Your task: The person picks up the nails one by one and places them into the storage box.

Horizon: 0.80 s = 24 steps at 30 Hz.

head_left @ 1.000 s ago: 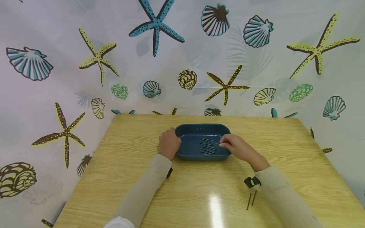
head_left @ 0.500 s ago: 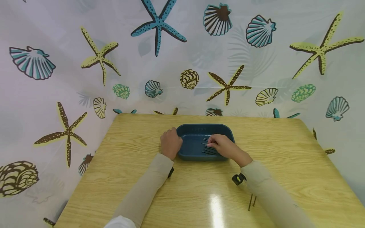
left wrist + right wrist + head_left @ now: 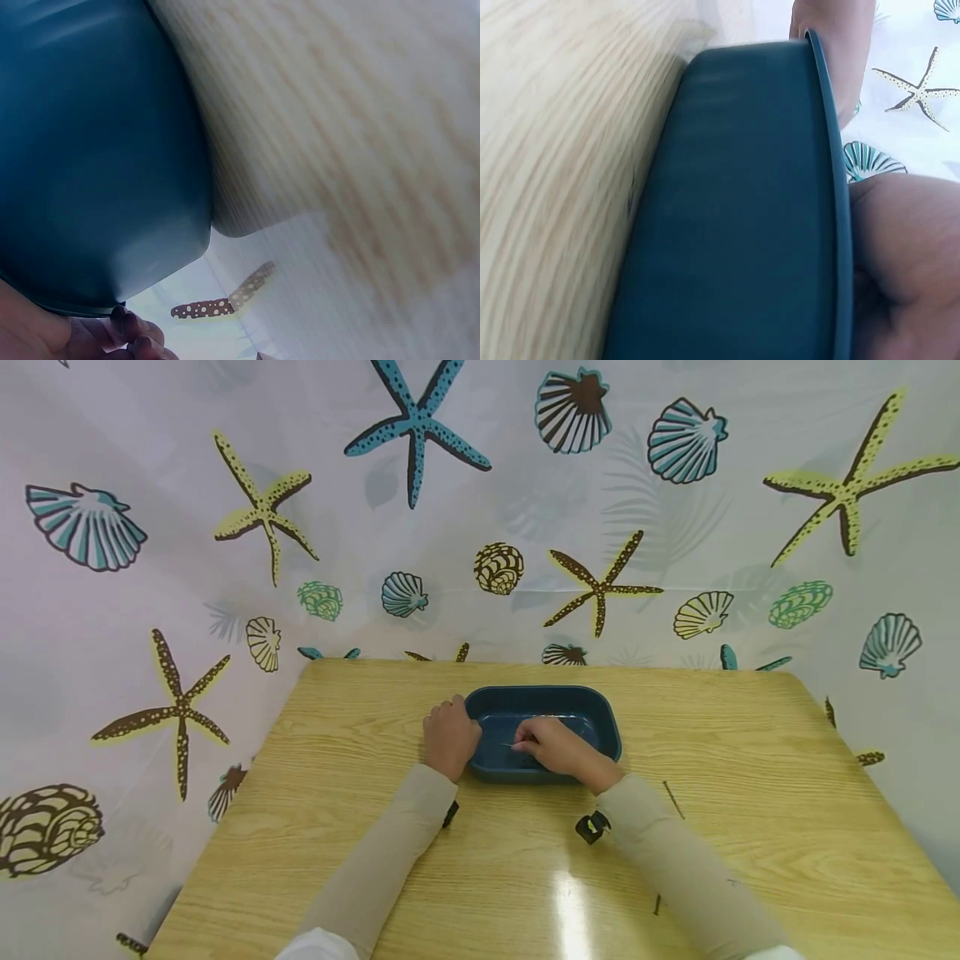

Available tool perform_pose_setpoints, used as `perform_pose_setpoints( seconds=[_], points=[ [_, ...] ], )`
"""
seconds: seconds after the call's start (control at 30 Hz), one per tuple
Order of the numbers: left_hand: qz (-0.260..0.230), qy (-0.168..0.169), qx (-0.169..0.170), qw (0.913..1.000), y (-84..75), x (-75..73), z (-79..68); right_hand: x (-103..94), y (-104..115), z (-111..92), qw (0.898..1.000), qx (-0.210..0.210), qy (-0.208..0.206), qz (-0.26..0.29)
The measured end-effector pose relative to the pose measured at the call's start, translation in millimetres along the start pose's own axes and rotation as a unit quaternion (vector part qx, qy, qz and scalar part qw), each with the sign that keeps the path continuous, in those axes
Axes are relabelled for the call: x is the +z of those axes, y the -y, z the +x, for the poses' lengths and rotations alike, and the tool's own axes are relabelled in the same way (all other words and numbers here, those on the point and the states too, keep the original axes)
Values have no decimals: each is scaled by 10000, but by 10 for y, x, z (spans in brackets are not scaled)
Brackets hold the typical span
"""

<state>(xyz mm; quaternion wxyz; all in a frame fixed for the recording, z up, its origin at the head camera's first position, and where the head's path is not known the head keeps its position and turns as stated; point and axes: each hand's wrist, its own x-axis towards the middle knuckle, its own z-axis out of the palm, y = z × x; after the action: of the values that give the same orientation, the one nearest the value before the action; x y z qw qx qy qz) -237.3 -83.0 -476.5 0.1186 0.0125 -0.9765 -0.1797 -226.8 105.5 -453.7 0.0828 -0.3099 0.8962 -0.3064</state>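
Note:
A dark blue rectangular tray stands on the wooden table. My left hand grips its left rim, thumb inside; fingers at that rim also show in the left wrist view. Over the tray's inside, my right hand pinches a thin nail between thumb and fingertips, its end pointing left. Most of this nail is hidden by the fingers. The other nails lying in the tray are now covered by the right hand. In the right wrist view the right hand is behind the tray's near wall.
A loose dark nail lies on the table right of the right sleeve. Another nail shows partly beside that sleeve, nearer me. A cloth printed with shells and starfish hangs behind the table.
My right hand has moved left across the tray with the nail, covering the row of nails there. The right forearm now uncovers one table nail. My left hand keeps its hold on the rim.

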Motion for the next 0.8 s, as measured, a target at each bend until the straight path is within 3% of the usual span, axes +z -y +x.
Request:
perform_pose_setpoints(
  seconds=[0.23, 0.8],
  points=[
    [29, 124, -78, 9999, 9, 14, 11, 134, 48, 133, 9996, 192, 221, 63],
    [-8, -96, 26, 9999, 19, 32, 3, 203, 84, 251, 9914, 905, 883, -342]
  ],
)
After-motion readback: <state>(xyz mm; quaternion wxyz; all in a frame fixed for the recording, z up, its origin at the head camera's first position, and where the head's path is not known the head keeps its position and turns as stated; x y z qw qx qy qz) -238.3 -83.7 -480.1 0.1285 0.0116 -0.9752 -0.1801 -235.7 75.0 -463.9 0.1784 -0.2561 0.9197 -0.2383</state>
